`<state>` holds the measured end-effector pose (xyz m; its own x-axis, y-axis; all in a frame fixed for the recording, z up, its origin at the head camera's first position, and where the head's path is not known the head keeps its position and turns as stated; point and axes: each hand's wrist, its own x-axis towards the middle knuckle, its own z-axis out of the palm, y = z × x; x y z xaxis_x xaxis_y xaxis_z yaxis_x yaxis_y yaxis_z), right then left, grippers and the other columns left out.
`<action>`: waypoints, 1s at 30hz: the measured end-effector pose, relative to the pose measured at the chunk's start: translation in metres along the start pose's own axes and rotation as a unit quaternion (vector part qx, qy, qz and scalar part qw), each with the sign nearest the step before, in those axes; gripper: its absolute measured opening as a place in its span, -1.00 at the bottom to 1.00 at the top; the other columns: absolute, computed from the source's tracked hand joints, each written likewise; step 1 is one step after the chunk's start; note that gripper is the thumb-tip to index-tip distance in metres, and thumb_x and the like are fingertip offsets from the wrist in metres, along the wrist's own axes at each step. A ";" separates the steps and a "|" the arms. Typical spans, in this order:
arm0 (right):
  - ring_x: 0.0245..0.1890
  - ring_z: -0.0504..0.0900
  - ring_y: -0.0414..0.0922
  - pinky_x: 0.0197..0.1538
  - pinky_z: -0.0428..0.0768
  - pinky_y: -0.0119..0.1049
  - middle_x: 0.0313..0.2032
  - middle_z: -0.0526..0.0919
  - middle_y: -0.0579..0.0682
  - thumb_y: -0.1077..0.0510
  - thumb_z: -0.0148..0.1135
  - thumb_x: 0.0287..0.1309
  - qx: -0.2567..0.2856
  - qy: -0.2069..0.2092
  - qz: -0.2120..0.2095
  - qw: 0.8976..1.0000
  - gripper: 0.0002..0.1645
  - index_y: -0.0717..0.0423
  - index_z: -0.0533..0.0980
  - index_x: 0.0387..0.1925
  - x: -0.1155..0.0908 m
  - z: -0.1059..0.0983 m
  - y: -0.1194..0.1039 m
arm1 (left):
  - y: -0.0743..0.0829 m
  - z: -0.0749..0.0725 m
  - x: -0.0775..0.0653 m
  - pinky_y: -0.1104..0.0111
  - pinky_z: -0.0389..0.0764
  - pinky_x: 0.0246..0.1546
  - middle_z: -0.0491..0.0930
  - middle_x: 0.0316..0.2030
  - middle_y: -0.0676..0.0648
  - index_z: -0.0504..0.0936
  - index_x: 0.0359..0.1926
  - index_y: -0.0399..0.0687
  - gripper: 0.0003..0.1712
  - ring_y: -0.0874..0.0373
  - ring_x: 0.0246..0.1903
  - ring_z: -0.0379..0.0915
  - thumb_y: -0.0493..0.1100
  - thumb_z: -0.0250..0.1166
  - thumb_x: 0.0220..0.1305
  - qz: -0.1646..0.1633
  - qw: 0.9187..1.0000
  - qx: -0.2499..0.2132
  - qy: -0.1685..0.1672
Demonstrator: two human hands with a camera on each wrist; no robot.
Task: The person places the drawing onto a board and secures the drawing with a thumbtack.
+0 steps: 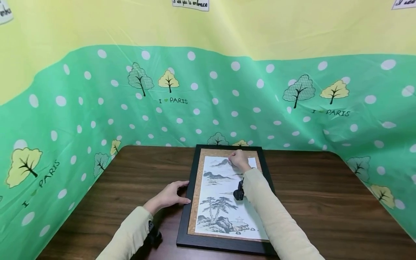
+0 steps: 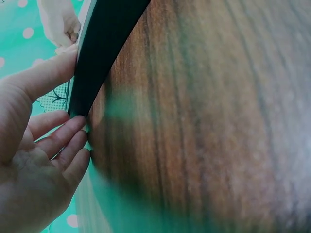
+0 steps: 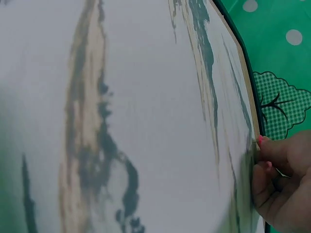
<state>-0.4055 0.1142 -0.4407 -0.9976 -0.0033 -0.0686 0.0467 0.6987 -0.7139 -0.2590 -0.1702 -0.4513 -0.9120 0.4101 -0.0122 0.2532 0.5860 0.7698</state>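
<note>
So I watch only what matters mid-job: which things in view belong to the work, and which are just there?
Part of the job:
black-framed cork board, touched by the left grip
landscape print lying on it
pink pin in the right grip

Just there:
wooden table, only as support
patterned cloth backdrop

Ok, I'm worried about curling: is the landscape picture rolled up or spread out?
Spread out: the head view shows the picture flat across the cork board, trees and mountains visible. Under the right sleeve, I cannot tell.

There's one frame [image 1: 224, 244], one print [image 1: 221, 189], one table [image 1: 312, 191].
</note>
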 end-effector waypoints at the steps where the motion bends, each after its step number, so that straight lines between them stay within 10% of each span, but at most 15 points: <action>1: -0.66 0.33 -0.14 -0.55 0.30 -0.32 -0.47 0.61 0.07 0.22 0.10 0.16 -0.007 0.008 0.000 1.000 -0.79 0.22 0.61 -0.46 -0.001 -0.001 0.001 | 0.000 0.000 0.001 0.04 0.26 0.12 0.32 0.17 -0.32 0.27 0.22 -0.40 -0.15 -0.14 0.19 0.18 -0.13 0.42 -0.05 0.002 1.000 -0.003 -0.002; 30: -0.59 0.49 -0.12 -0.35 0.49 -0.22 -0.62 0.62 0.00 0.15 0.30 0.00 -0.089 0.076 -0.047 0.992 -0.75 0.18 0.60 -0.68 0.000 0.005 0.001 | 0.001 0.000 -0.001 0.04 0.24 0.13 0.30 0.18 -0.32 0.28 0.23 -0.36 -0.17 -0.13 0.20 0.15 -0.16 0.42 -0.04 -0.013 1.000 -0.019 0.000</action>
<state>-0.4052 0.1112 -0.4446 -0.9938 0.0253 0.1081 -0.0419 0.8163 -0.5761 -0.2584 -0.1702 -0.4506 -0.9180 0.3953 -0.0328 0.2167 0.5690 0.7933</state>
